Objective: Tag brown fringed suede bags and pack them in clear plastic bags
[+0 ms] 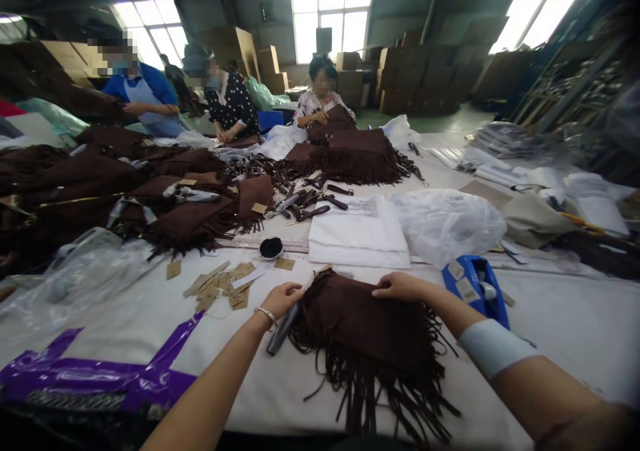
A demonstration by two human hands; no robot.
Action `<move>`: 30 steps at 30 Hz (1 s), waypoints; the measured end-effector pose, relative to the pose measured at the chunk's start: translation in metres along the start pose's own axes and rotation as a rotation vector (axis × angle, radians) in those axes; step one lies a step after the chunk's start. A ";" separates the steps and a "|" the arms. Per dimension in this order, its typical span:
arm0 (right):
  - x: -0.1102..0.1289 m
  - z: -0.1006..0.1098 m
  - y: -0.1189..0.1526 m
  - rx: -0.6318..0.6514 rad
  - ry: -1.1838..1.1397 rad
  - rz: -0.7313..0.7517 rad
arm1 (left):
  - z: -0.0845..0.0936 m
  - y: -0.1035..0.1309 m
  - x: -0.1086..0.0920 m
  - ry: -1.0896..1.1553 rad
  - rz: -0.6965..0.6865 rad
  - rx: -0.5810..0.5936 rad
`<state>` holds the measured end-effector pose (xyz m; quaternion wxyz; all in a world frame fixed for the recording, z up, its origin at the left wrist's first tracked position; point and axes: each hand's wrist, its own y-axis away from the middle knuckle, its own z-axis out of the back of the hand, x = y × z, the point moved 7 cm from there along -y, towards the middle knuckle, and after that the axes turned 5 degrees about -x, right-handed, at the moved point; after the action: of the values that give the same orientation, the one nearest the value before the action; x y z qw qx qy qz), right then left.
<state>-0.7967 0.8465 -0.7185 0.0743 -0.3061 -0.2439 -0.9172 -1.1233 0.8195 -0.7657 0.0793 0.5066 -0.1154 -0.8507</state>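
Observation:
A dark brown suede bag with long fringe (367,334) lies flat on the white table (560,317) in front of me, fringe hanging toward me. My left hand (281,299) grips its left edge, where a dark strap (283,329) sticks out. My right hand (399,285) rests on the bag's top edge, fingers curled over it. A thin bracelet sits on my left wrist and a white band on my right forearm.
Loose cardboard tags (223,282) lie left of the bag, a folded white cloth stack (357,234) and a clear plastic bag (445,224) behind it, a blue tape dispenser (475,287) at right. Piles of brown fringed bags (360,154) cover the far table. Three people sit opposite. Purple plastic (100,371) lies near left.

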 end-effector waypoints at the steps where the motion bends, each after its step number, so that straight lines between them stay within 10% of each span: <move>1: 0.015 -0.007 -0.003 -0.010 0.038 0.034 | -0.002 0.000 -0.001 0.013 -0.004 0.024; 5: 0.075 -0.007 0.018 -0.043 0.087 0.197 | -0.004 0.006 -0.015 0.093 -0.017 0.146; 12: 0.147 0.073 0.098 -0.219 0.469 0.475 | 0.028 0.045 -0.069 0.356 -0.229 0.237; 18: 0.174 0.069 0.140 -0.251 0.780 0.465 | 0.020 0.080 -0.097 0.312 -0.224 0.415; 23: 0.176 0.053 0.157 -0.229 0.909 0.461 | 0.013 0.091 -0.107 -0.126 -0.376 0.241; 30: 0.162 0.059 0.165 -0.242 0.617 0.493 | 0.012 0.094 -0.098 -0.155 -0.511 -0.033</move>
<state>-0.8481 0.7346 -0.5144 0.3250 -0.0725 -0.0197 -0.9427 -1.0856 0.7550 -0.6515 -0.1386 0.4513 0.0245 -0.8812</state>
